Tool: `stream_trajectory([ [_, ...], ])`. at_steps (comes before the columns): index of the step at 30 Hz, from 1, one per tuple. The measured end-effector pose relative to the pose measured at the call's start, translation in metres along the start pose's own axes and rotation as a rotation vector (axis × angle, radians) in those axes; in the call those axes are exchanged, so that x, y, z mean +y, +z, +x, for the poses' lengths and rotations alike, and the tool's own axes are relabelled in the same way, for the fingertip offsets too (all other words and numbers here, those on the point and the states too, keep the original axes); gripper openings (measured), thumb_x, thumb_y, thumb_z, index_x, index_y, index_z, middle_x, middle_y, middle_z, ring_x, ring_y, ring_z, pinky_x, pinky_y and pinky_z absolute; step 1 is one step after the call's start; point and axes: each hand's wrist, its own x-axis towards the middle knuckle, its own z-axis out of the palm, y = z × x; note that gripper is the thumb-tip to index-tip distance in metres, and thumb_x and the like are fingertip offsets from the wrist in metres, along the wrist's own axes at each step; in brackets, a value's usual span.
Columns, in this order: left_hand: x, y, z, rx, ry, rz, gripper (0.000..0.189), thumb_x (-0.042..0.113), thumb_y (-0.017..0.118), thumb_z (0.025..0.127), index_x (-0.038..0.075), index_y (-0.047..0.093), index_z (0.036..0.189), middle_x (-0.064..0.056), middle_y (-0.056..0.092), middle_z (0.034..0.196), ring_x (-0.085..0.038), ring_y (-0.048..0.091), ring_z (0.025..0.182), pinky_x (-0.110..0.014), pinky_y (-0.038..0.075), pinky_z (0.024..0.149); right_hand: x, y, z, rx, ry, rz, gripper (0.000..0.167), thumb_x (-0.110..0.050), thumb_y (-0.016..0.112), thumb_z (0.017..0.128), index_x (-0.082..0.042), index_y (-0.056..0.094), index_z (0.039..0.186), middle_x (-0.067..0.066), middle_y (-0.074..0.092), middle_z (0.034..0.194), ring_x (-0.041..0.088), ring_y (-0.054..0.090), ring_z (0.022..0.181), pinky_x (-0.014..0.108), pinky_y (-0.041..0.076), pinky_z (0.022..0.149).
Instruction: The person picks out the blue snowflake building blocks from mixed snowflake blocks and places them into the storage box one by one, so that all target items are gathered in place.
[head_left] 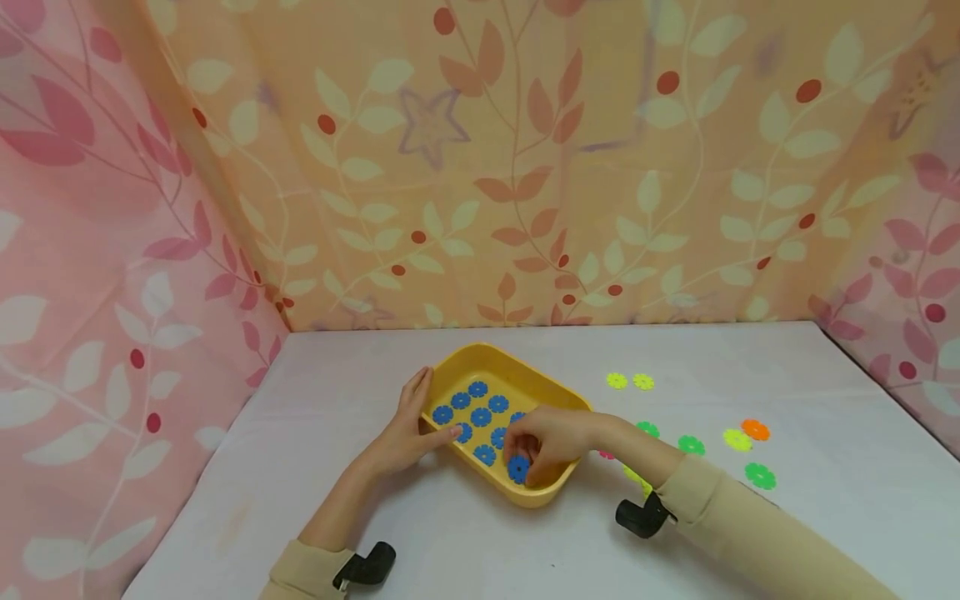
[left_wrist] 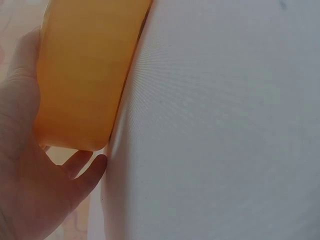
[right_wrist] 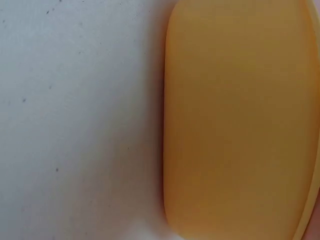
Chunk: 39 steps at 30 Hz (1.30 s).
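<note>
A yellow plastic tray (head_left: 540,385) sits at an angle on the white table, with several blue notched discs laid in rows on its bottom. My left hand (head_left: 408,437) grips its left end, thumb over the rim and fingers along the outer wall. In the left wrist view that hand (left_wrist: 30,160) wraps the tray's end (left_wrist: 90,75). Inside the near right part of the tray, my right hand (head_left: 553,437) pinches one blue disc (head_left: 518,469) between curled fingers and thumb. The tray's outer wall (right_wrist: 240,120) fills much of the right wrist view.
Loose notched discs lie right of the tray: yellow ones (head_left: 617,381) at the back, several green ones (head_left: 760,476), and an orange one (head_left: 755,430) beside a yellow one. My right forearm partly covers others. A patterned curtain (head_left: 525,167) stands behind the table (head_left: 337,358).
</note>
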Motion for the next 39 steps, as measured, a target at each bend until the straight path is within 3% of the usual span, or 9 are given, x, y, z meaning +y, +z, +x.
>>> stream_trajectory([
  [13,0.0,-0.001,-0.001,0.001,-0.004,0.006,0.108,0.043,0.074,0.086,0.015,-0.002,0.158,-0.001,-0.009,0.162,-0.028,-0.002,0.148,-0.052,0.01,0.115,0.0,0.004,0.002,0.008,0.031,0.036,0.026,-0.005,0.08,0.078,-0.013,0.067,0.099,0.003,0.06,0.083,0.005,0.053,0.07,0.021,0.049,0.066],
  [27,-0.002,-0.003,-0.003,-0.001,-0.014,0.004,0.109,0.044,0.074,0.085,0.015,-0.003,0.158,-0.001,-0.009,0.162,-0.028,-0.001,0.148,-0.053,0.009,0.115,-0.002,0.003,0.003,0.025,0.066,0.06,0.025,-0.007,0.08,0.079,-0.012,0.067,0.099,0.005,0.06,0.086,0.008,0.052,0.076,0.022,0.048,0.069],
  [32,-0.002,-0.002,-0.002,-0.008,-0.016,-0.005,0.109,0.043,0.074,0.086,0.015,-0.003,0.157,-0.002,-0.009,0.162,-0.028,-0.002,0.148,-0.052,0.009,0.115,-0.002,-0.001,-0.002,0.128,0.068,0.095,0.023,-0.013,0.078,0.083,-0.014,0.067,0.103,0.001,0.061,0.087,0.012,0.056,0.083,0.025,0.05,0.075],
  [39,-0.005,-0.003,-0.003,-0.002,-0.002,-0.006,0.108,0.042,0.074,0.086,0.016,-0.002,0.158,0.0,-0.008,0.162,-0.027,-0.001,0.148,-0.053,0.009,0.115,0.0,-0.009,-0.024,0.394,0.049,0.252,0.025,-0.019,0.071,0.09,-0.007,0.066,0.112,0.001,0.065,0.094,0.021,0.06,0.09,0.027,0.053,0.08],
])
